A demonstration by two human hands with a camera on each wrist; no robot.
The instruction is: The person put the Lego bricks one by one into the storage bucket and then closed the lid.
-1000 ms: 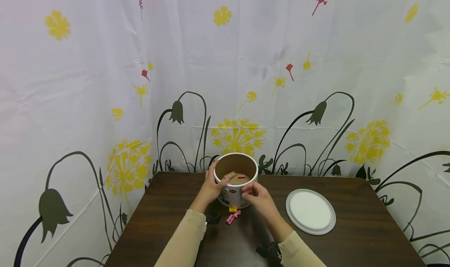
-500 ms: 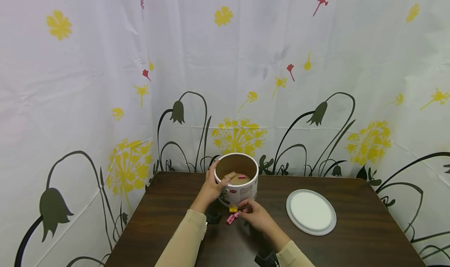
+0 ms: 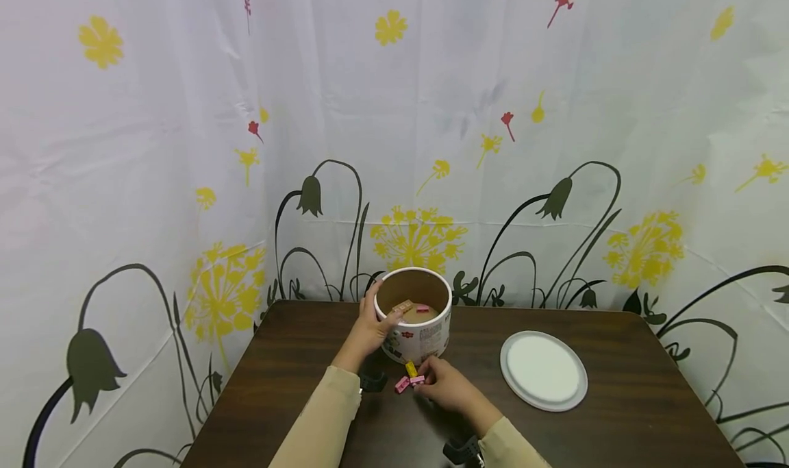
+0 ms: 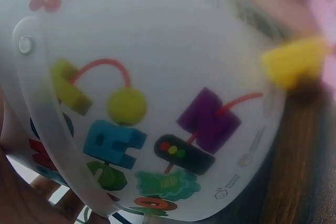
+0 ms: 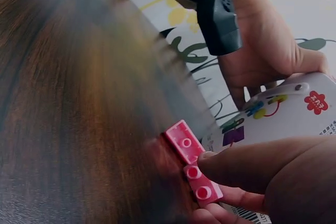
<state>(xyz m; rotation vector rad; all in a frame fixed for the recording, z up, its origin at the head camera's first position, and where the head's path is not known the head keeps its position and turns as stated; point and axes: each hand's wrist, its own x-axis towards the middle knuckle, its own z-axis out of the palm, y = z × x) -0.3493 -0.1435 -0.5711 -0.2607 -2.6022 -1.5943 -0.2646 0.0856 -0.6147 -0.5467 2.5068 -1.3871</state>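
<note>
Left hand (image 3: 368, 329) grips the left rim of the white bucket (image 3: 424, 339), which stands upright near the far edge of the desk (image 3: 622, 399). Right hand (image 3: 451, 386), in front of the bucket, pinches the studded pink block (image 5: 203, 183) between thumb and fingers. The hollow-side pink block (image 5: 182, 139) lies just left of it; the yellow block (image 3: 411, 369) is located just beyond. The tan block (image 3: 403, 306) and inner pink block (image 3: 422, 308) are inside the bucket. Round white lid (image 3: 544, 371) lies flat to the right, apart.
</note>
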